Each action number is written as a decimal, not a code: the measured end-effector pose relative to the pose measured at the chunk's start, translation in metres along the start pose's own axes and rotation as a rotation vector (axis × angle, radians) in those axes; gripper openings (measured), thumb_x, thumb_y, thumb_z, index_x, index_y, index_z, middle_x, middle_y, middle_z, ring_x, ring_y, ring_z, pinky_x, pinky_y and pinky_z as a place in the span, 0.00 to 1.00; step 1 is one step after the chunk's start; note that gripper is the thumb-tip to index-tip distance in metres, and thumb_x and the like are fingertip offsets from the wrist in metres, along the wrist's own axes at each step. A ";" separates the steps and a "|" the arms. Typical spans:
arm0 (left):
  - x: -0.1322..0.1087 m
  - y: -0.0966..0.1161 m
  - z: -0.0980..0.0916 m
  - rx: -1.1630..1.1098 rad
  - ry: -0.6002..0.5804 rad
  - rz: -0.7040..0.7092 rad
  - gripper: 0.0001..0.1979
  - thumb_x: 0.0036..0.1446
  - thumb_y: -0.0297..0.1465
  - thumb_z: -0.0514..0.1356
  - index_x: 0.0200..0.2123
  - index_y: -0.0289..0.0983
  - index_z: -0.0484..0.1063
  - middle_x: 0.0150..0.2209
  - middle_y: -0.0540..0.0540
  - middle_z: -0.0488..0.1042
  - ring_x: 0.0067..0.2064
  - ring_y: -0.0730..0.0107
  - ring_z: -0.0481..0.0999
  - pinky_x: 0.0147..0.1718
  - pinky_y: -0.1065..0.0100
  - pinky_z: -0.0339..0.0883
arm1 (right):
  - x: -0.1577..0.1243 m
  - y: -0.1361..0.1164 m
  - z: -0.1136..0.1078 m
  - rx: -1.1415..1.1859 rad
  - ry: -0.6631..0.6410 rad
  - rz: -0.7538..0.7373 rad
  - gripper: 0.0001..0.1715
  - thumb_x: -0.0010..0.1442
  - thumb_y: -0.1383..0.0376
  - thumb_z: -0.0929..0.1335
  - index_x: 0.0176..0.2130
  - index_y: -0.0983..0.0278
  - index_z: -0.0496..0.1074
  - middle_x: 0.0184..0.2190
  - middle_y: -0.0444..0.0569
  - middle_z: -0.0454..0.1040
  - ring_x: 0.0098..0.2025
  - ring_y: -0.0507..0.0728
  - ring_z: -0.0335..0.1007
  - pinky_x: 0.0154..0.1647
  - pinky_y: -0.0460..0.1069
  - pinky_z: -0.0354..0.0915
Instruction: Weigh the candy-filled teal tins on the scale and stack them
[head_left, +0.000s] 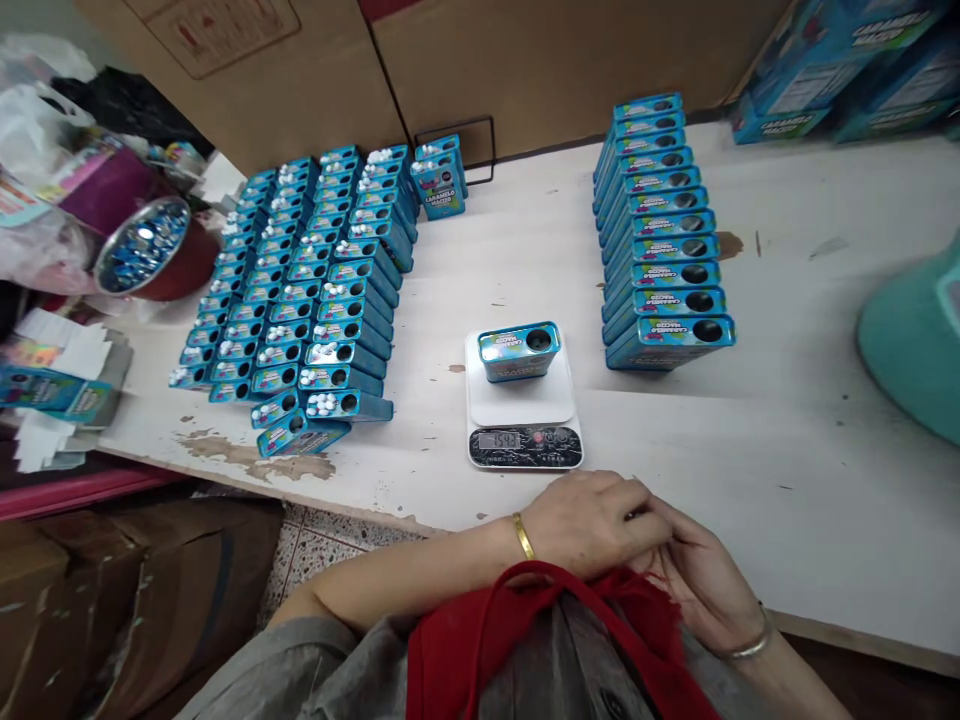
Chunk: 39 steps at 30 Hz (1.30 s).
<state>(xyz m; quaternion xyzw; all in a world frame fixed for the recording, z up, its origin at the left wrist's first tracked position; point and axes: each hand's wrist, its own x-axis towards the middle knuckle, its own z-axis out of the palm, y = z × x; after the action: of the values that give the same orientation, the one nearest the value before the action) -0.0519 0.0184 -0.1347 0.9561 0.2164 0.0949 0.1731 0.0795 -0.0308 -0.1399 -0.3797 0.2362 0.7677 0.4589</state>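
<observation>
My left hand (592,520) and my right hand (705,580) meet at the table's near edge, over a red bag (525,640) in my lap. The left hand's fingers are curled, and the right hand's fingers are bent toward them; whatever they pinch is hidden. Just beyond them stands a small white scale (523,408) with a lit display. One blue tin (519,350) with a round hole in its top sits on the scale.
Several rows of blue tins with white candies (300,290) fill the table's left. A column of blue tins (660,240) stands at the right. A metal bowl of blue pieces (142,245) sits far left, a teal object (915,340) far right, cardboard boxes (450,60) behind.
</observation>
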 end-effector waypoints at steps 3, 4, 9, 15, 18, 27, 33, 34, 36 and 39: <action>0.000 -0.001 -0.003 0.007 -0.006 0.003 0.09 0.63 0.32 0.50 0.36 0.39 0.69 0.32 0.48 0.68 0.34 0.69 0.66 0.27 0.67 0.54 | 0.000 0.001 0.000 0.017 0.007 0.015 0.08 0.54 0.75 0.66 0.32 0.65 0.75 0.33 0.46 0.79 0.35 0.49 0.75 0.40 0.41 0.71; 0.000 -0.001 -0.004 0.007 -0.007 0.005 0.09 0.63 0.32 0.50 0.36 0.39 0.69 0.32 0.48 0.68 0.34 0.69 0.66 0.27 0.68 0.54 | 0.001 0.001 -0.001 0.015 0.009 0.017 0.08 0.54 0.74 0.67 0.32 0.65 0.75 0.33 0.46 0.79 0.35 0.49 0.75 0.39 0.42 0.71; 0.000 -0.002 -0.005 -0.013 -0.045 0.021 0.10 0.63 0.32 0.49 0.36 0.38 0.69 0.32 0.47 0.68 0.34 0.70 0.66 0.28 0.68 0.55 | 0.005 0.003 -0.007 -0.043 -0.065 0.001 0.07 0.52 0.72 0.69 0.33 0.64 0.75 0.33 0.43 0.79 0.35 0.49 0.75 0.39 0.43 0.72; -0.001 -0.009 -0.015 -0.022 -0.030 0.038 0.12 0.64 0.32 0.47 0.36 0.37 0.69 0.33 0.47 0.68 0.34 0.70 0.66 0.29 0.68 0.57 | 0.007 0.005 -0.001 0.009 -0.078 0.005 0.07 0.52 0.73 0.69 0.33 0.64 0.75 0.32 0.44 0.79 0.33 0.50 0.75 0.37 0.43 0.72; -0.001 -0.019 -0.035 -0.014 0.036 -0.010 0.14 0.64 0.32 0.46 0.40 0.35 0.69 0.36 0.45 0.69 0.35 0.70 0.66 0.32 0.67 0.59 | 0.006 0.005 0.009 0.032 -0.081 0.018 0.09 0.54 0.74 0.67 0.35 0.65 0.74 0.34 0.45 0.79 0.36 0.51 0.76 0.41 0.46 0.72; 0.001 -0.037 -0.077 0.118 0.154 -0.047 0.19 0.60 0.41 0.52 0.51 0.38 0.65 0.50 0.41 0.68 0.49 0.61 0.65 0.46 0.60 0.56 | 0.012 0.004 0.027 -0.032 -0.189 -0.036 0.09 0.55 0.69 0.68 0.38 0.68 0.75 0.35 0.50 0.79 0.34 0.52 0.76 0.37 0.47 0.73; -0.005 -0.100 -0.116 0.337 0.211 -0.435 0.22 0.59 0.41 0.54 0.53 0.37 0.63 0.43 0.40 0.71 0.44 0.58 0.68 0.42 0.59 0.55 | 0.017 -0.004 0.024 -0.105 -0.153 -0.096 0.08 0.56 0.68 0.68 0.35 0.71 0.76 0.31 0.53 0.79 0.30 0.50 0.75 0.32 0.41 0.71; -0.002 -0.102 -0.119 0.338 0.182 -0.410 0.19 0.60 0.38 0.53 0.51 0.36 0.64 0.40 0.41 0.72 0.41 0.59 0.69 0.40 0.60 0.56 | 0.018 -0.007 0.022 -0.096 -0.145 -0.116 0.08 0.56 0.68 0.68 0.35 0.71 0.76 0.30 0.53 0.79 0.29 0.50 0.75 0.30 0.41 0.70; 0.008 -0.095 -0.121 0.309 0.180 -0.319 0.17 0.59 0.36 0.54 0.50 0.35 0.65 0.38 0.42 0.72 0.38 0.61 0.69 0.38 0.61 0.55 | 0.021 -0.012 0.017 -0.081 -0.131 -0.160 0.08 0.55 0.68 0.69 0.34 0.72 0.76 0.28 0.52 0.78 0.26 0.49 0.73 0.27 0.40 0.69; 0.036 -0.070 -0.109 0.205 0.211 -0.174 0.17 0.58 0.35 0.55 0.50 0.35 0.64 0.40 0.42 0.71 0.40 0.62 0.68 0.39 0.61 0.56 | 0.025 -0.021 0.010 -0.059 -0.136 -0.211 0.08 0.54 0.68 0.70 0.35 0.72 0.76 0.27 0.51 0.77 0.24 0.48 0.71 0.23 0.40 0.67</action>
<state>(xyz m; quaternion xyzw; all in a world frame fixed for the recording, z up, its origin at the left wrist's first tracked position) -0.0750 0.1255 -0.0563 0.9312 0.3236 0.1569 0.0587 0.0865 -0.0006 -0.1543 -0.3628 0.1405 0.7459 0.5406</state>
